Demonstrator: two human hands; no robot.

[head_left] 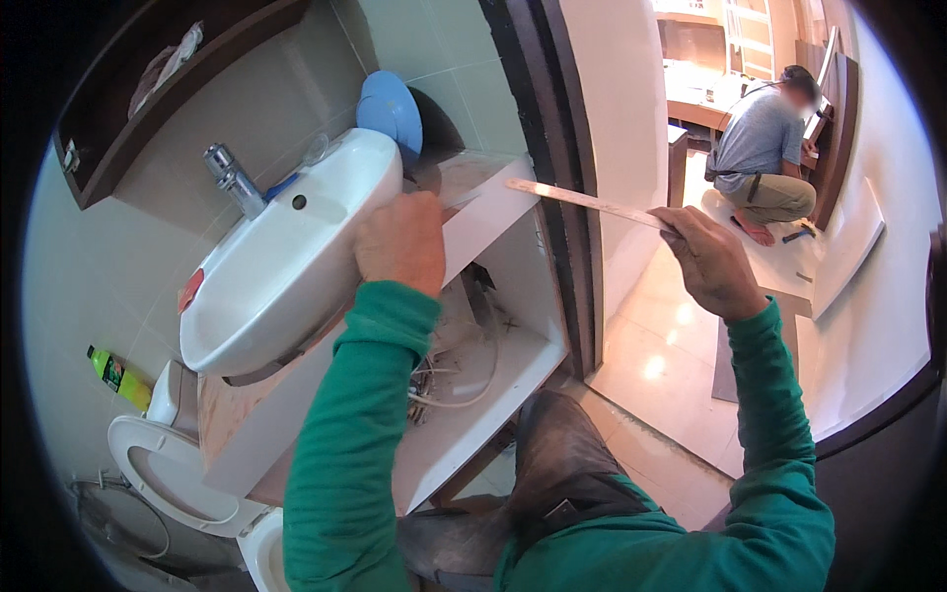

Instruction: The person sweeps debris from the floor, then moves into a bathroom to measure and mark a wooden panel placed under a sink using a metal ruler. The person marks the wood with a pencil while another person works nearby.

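A thin, pale wooden strip (pixel 590 201) is pinched at its right end by my right hand (pixel 712 259). Its other end reaches the right end of the cabinet's white front board (pixel 488 215), in front of the dark door frame. My left hand (pixel 402 242) is closed beside the right end of the white washbasin (pixel 271 286), over the board's upper edge. Its fingertips and whatever they grip are hidden from me. Below the board, the white cabinet (pixel 493 414) stands open at the front, with a pale hose (pixel 483 390) and small loose pieces inside.
A blue round lid (pixel 393 111) leans behind the basin near the chrome tap (pixel 233 180). At lower left are a toilet (pixel 182 469) and a green bottle (pixel 118 378). Beyond the dark door frame (pixel 562 148), another person (pixel 760 148) crouches near a hammer (pixel 799 233).
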